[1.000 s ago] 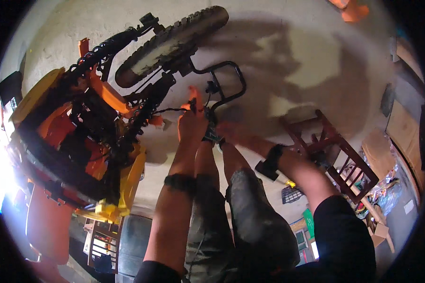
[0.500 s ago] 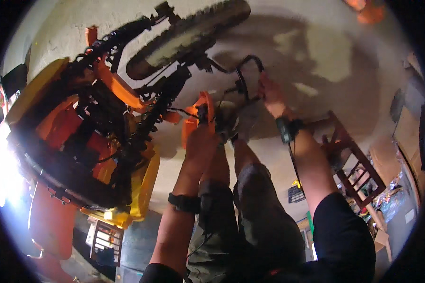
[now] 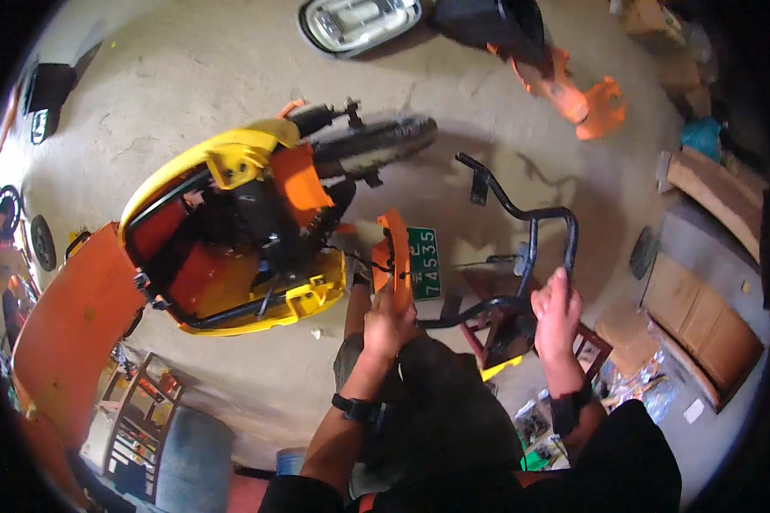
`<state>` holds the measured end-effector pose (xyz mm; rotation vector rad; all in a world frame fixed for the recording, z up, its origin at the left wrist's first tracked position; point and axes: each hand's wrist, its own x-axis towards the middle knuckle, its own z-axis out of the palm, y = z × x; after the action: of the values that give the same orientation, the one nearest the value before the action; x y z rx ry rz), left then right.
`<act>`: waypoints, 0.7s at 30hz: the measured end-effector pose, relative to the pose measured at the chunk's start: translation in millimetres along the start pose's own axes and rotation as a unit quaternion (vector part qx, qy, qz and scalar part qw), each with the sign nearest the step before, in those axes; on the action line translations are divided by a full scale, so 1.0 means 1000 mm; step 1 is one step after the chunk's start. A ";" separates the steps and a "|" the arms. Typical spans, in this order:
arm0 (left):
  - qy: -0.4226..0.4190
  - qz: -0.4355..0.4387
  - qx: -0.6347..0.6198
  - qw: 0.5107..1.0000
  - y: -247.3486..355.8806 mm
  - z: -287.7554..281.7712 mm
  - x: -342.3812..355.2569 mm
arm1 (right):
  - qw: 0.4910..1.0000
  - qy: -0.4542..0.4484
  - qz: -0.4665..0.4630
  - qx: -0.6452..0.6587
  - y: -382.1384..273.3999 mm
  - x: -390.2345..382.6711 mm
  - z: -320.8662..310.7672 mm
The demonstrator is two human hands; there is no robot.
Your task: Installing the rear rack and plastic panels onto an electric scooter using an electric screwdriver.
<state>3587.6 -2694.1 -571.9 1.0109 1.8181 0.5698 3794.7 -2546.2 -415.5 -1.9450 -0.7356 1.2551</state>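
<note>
My left hand (image 3: 387,321) is closed on an orange plastic piece (image 3: 392,239) with a green number plate (image 3: 423,261) and a dark cable attached. My right hand (image 3: 556,316) is wrapped round a bent black tubular metal frame (image 3: 531,248), whose lower bar reaches toward my left hand. To the left lies a partly dismantled scooter with a yellow body (image 3: 171,175), an orange inner panel (image 3: 301,181), black fork parts and a front wheel (image 3: 372,141), resting on the concrete floor.
A lamp housing (image 3: 359,21) and orange plastic parts (image 3: 599,111) lie at the top. Cardboard (image 3: 693,316) and clutter line the right side. An orange panel (image 3: 68,325), a wooden chair (image 3: 137,427) and a spare tyre (image 3: 43,239) are on the left.
My view has swung, showing more floor at the top. My right hand has moved from beside my left onto the black frame, which now stands farther right, apart from the wheel.
</note>
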 end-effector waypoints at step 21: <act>0.225 -0.021 -0.344 0.911 0.093 -0.054 0.048 | 0.952 -0.189 -0.224 -0.085 -0.139 0.020 0.058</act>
<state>3565.3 -2599.9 -503.7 0.3663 1.7924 1.3867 3736.1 -2433.3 -332.0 -1.5462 -1.4325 1.3133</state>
